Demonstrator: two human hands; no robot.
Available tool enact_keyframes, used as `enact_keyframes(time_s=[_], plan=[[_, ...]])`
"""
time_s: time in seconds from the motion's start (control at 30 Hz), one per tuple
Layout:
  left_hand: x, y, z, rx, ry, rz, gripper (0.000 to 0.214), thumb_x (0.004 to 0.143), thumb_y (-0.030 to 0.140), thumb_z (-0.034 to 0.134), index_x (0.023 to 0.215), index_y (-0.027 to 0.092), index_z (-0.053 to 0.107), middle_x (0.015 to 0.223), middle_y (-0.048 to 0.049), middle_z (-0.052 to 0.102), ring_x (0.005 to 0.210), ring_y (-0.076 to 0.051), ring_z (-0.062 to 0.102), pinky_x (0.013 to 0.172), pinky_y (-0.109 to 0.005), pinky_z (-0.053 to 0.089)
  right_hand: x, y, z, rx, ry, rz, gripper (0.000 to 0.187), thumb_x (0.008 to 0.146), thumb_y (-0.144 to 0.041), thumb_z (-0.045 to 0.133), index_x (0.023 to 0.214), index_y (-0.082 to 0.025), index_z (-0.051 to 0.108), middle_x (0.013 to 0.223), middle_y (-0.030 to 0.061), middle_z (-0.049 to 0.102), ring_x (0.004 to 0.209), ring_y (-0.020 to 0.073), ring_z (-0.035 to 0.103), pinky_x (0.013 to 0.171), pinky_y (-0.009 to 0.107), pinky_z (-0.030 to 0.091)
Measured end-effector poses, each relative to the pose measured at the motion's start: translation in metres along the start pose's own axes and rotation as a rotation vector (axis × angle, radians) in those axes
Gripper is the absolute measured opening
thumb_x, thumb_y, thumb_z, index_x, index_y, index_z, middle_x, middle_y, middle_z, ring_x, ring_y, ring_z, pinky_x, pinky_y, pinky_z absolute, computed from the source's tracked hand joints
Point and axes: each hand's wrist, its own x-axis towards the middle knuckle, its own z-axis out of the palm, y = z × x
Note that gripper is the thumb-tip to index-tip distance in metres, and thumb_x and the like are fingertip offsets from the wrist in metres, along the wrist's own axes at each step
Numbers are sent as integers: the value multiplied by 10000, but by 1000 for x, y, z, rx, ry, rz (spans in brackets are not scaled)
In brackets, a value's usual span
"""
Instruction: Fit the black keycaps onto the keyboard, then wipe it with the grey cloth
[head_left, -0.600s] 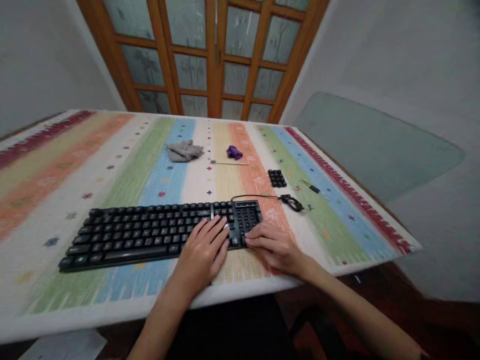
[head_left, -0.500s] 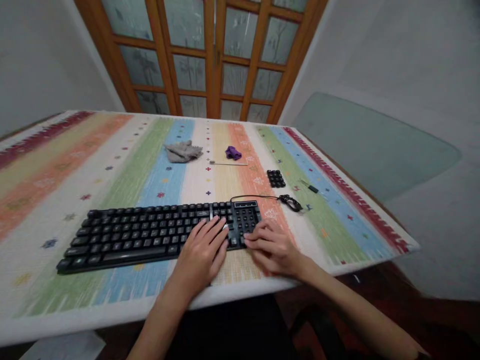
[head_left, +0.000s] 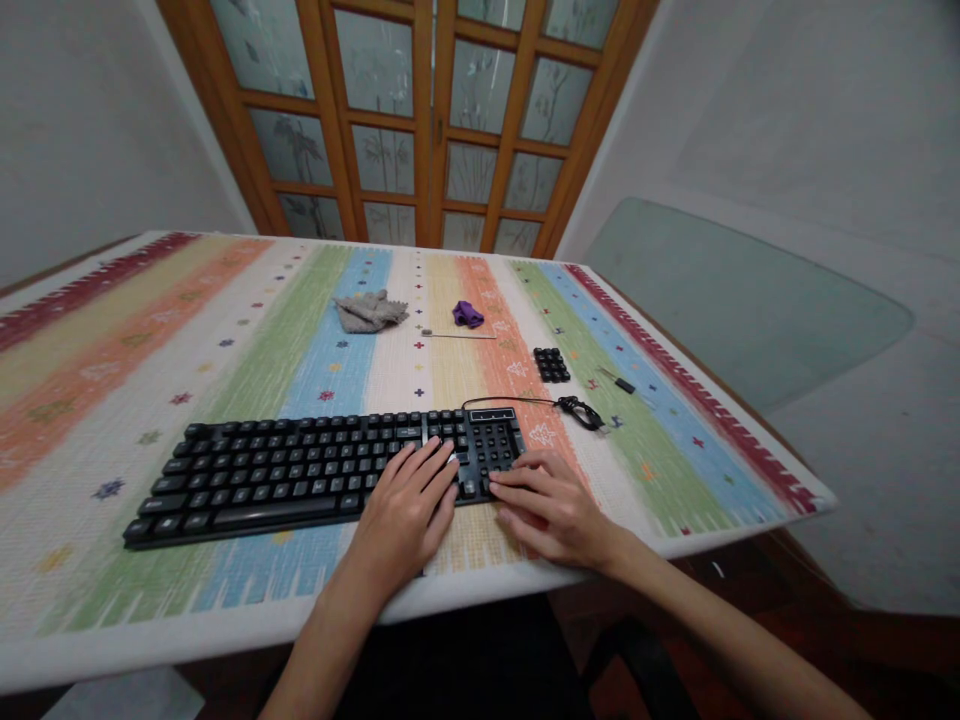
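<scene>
A black keyboard lies across the front of the table. My left hand rests palm down on its right part, fingers stretched over the keys left of the number pad. A small white spot shows at those fingertips. On the number pad, most positions show bare switches without caps. My right hand is at the pad's lower edge, its fingers bent and close together, with the fingertips touching the bottom row. Whatever they pinch, if anything, is hidden. Several loose black keycaps stand grouped beyond the keyboard's right end.
A coiled black cable lies right of the keyboard. Near it is a small black-handled tool with wire prongs. Farther back are a grey cloth, a purple cloth and a thin brush. A striped cloth covers the table.
The view has tilted slightly, so the table sits a little lower in the picture. Both hands stay nearly in place on the keyboard; the right fingertips have barely shifted.
</scene>
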Motion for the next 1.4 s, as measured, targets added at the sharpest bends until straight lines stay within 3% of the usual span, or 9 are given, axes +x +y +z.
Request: enact_keyframes(time_s=[0.1, 0.23, 0.4, 0.53, 0.8, 1.13, 1.27, 1.4], plan=[[0, 0, 0, 2, 9, 5, 303, 1009, 192, 480, 1245, 118, 654, 1347, -131, 675, 1295, -279, 600, 1081, -523, 501, 14, 22, -22, -9, 87, 29, 154, 943, -172, 635, 1070, -212, 713, 1016, 59, 747, 894, 221, 637, 833, 427, 514], [-1, -1, 1, 3, 8, 3, 307, 1008, 192, 480, 1253, 119, 651, 1357, -127, 670, 1312, -272, 586, 1099, -520, 487, 25, 78, -53, -255, 163, 176, 122, 950, -232, 629, 957, -210, 749, 938, 75, 717, 870, 241, 631, 833, 437, 480], [-2, -1, 2, -6, 9, -1, 306, 1001, 195, 492, 1251, 131, 658, 1365, -123, 666, 1319, -269, 581, 1104, -516, 484, 20, 147, -65, -430, -18, 317, 183, 887, -285, 635, 906, -189, 789, 927, 109, 670, 861, 276, 603, 826, 451, 489], [-3, -1, 3, -18, 14, -12, 319, 999, 189, 491, 1271, 142, 652, 1371, -121, 662, 1331, -265, 573, 1114, -511, 475, 20, 171, -58, -447, -177, 353, 186, 859, -251, 655, 952, -190, 804, 928, 109, 654, 882, 279, 601, 815, 424, 494], [-3, 0, 2, -5, 16, -10, 305, 1010, 195, 477, 1257, 146, 648, 1362, -115, 668, 1322, -264, 580, 1105, -508, 484, 31, 181, -45, -439, -233, 390, 129, 848, -248, 693, 893, -200, 803, 914, 100, 673, 889, 263, 600, 810, 384, 481], [-2, 0, 1, -30, -2, -22, 317, 1006, 188, 480, 1276, 147, 643, 1373, -123, 660, 1329, -273, 577, 1101, -525, 488, 38, 188, -44, -302, -291, 308, 70, 796, -143, 692, 751, -180, 730, 839, 73, 738, 822, 223, 612, 762, 350, 451], [-1, 0, 0, -31, 4, -21, 312, 1004, 191, 485, 1267, 153, 649, 1372, -119, 661, 1323, -269, 582, 1104, -518, 488, 49, 168, -50, -202, -254, 349, 52, 813, -210, 738, 763, -199, 730, 786, 44, 719, 763, 198, 604, 722, 327, 451], [-1, 1, -1, -20, -1, -16, 304, 1008, 185, 476, 1248, 126, 654, 1360, -130, 668, 1312, -280, 590, 1101, -524, 491, 60, 115, -47, 96, -155, 353, 126, 903, -305, 708, 864, -187, 728, 812, 30, 695, 705, 150, 599, 620, 271, 444]])
